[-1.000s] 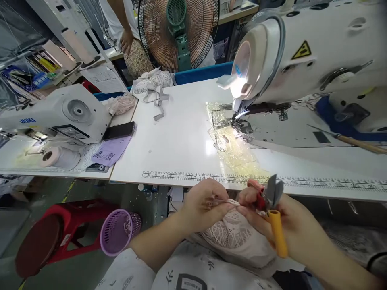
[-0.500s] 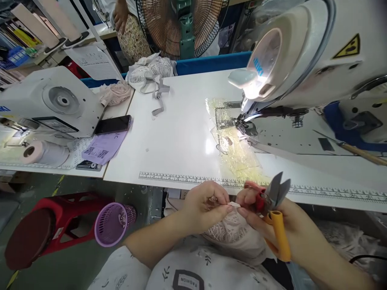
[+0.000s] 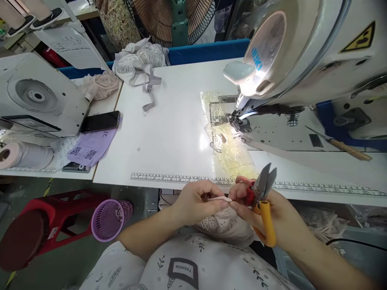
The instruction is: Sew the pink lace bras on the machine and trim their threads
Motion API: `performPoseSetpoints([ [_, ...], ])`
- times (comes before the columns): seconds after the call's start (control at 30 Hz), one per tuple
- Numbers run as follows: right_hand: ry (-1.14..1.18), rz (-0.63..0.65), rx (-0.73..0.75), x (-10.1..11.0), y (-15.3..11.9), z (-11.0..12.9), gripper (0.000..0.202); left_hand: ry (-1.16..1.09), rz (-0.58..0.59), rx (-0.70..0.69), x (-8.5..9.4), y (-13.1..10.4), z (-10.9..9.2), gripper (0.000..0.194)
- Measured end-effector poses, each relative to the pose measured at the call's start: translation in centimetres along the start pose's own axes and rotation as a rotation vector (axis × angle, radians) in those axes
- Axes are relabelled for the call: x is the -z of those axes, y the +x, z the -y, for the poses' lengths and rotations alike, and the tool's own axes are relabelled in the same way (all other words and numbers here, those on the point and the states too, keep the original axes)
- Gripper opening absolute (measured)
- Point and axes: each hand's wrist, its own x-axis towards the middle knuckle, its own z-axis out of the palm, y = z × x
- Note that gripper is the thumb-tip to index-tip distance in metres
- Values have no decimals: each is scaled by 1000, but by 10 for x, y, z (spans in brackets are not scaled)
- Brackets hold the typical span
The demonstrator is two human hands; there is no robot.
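A pale pink lace garment (image 3: pixel 222 222) lies across my lap, its upper edge raised just in front of the table. My left hand (image 3: pixel 199 203) pinches that edge between thumb and fingers. Close beside it, my right hand (image 3: pixel 256 213) pinches the same edge with thumb and index finger. Scissors (image 3: pixel 262 185) with one red and one orange handle also sit in my right hand, blades pointing up and slightly parted, away from the cloth. Part of the garment is hidden behind my hands.
A lit sewing machine (image 3: pixel 272 60) stands at the right, with yellowish film (image 3: pixel 232 153) by its needle. A printed ruler (image 3: pixel 169 179) runs along the table's front edge. At left are a phone (image 3: pixel 101 121), a thread cone (image 3: pixel 27 155), a purple basket (image 3: pixel 105 221) and a red stool (image 3: pixel 60 217).
The view has shifted, moving most things left in the picture. Both hands still pinch the garment, and its edge now shows as a thin strip between them. The scissor blades look closer together.
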Motion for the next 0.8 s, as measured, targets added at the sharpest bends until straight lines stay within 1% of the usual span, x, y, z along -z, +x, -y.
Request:
performPoseSetpoints([
  [0.13, 33, -19, -41, 1, 4, 3, 16, 24, -87, -20, -7, 3, 4, 14],
  [0.2, 31, -10, -58, 3, 6, 5, 17, 20, -111, -36, -9, 5, 6, 14],
  [0.27, 6, 11, -77, 6, 7, 6, 18, -1, -118, -82, -11, 7, 7, 13],
  [0.33, -31, 60, -107, 12, 7, 8, 20, -44, -109, -131, -12, 8, 8, 13],
  [0.4, -71, 159, -144, 23, 7, 9, 24, -116, -75, -119, -12, 9, 7, 13],
  [0.47, -163, 276, -151, 38, 6, 10, 30, -193, -23, -29, -13, 9, 6, 16],
  [0.5, -245, 326, -142, 46, 5, 10, 32, -224, 1, 23, -13, 9, 5, 18],
  [0.57, -457, 378, -101, 61, 4, 10, 35, -272, 33, 103, -12, 9, 4, 22],
  [0.63, -649, 384, -71, 72, 3, 11, 36, -286, 48, 139, -11, 9, 3, 24],
  [0.73, -810, 370, -67, 81, 0, 12, 41, -229, 53, 137, -10, 10, 2, 26],
  [0.8, -860, 285, -68, 89, -1, 12, 45, -211, 66, 108, -9, 10, 2, 26],
])
